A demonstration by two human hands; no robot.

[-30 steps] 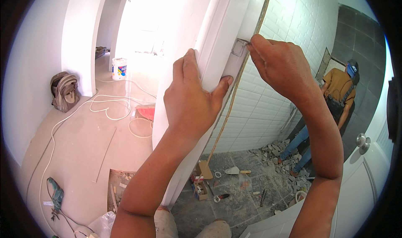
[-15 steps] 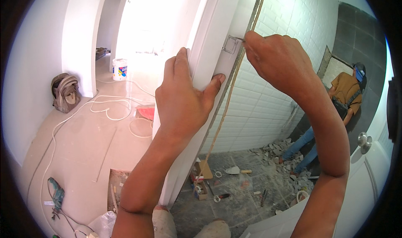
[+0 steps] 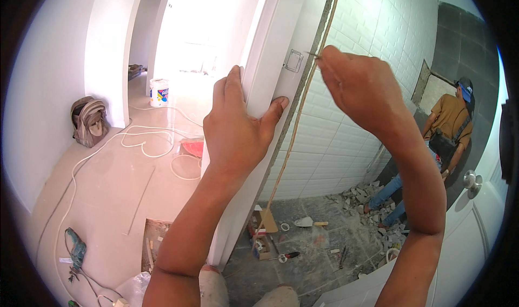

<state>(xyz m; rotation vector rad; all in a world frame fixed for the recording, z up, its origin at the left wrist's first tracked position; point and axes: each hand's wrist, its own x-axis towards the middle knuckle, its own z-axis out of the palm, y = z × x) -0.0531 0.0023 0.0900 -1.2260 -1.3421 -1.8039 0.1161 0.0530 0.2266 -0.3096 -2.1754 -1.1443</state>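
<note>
Left hand [image 3: 235, 128] is wrapped around the edge of the white door frame [image 3: 265, 85], fingers on the hallway side and thumb pressed on the face toward the tiled room, bracing it. Right hand [image 3: 359, 88] is pinched shut on a thin metal piece, probably a screw [image 3: 312, 53] though it's too small to be sure, with its tip just beside the small metal plate [image 3: 292, 60] set into the frame's face. The plate sits in its recess and looks seated; I can't tell whether any fixings are already in it. Judging from this, the plate is placed and the fastening is only starting: the screw is not in yet. Power drill [image 3: 75, 248] lies on the hallway floor well apart from both hands. Another person [image 3: 447, 126] crouches by the rubble on the tiled room's far side, not involved.
</note>
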